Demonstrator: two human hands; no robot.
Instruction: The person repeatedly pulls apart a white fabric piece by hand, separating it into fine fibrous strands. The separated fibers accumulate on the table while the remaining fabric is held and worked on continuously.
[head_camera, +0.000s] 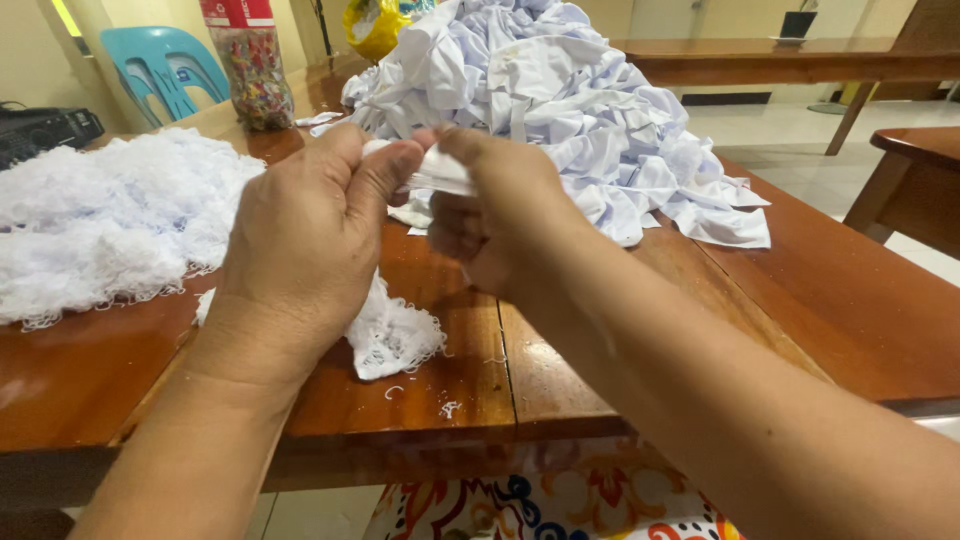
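Up close, the left hand and the right hand meet above the middle of the wooden surface, both pinched shut on one small white fabric scrap, which is stretched between the left thumb and the right fingertips. Below the left hand, at about 6 o'clock from the scrap, a frayed shred of white cloth hangs down to the surface, with a few loose threads lying just beside it. At 12 to 1 o'clock a big heap of white cloth pieces rises behind the hands. At 9 o'clock a fluffy pile of white shredded threads spreads over the surface. Farther off at 11 o'clock stands a clear plastic jar with colourful contents, and a turquoise plastic chair sits behind it. A yellow bag shows at 12 o'clock.
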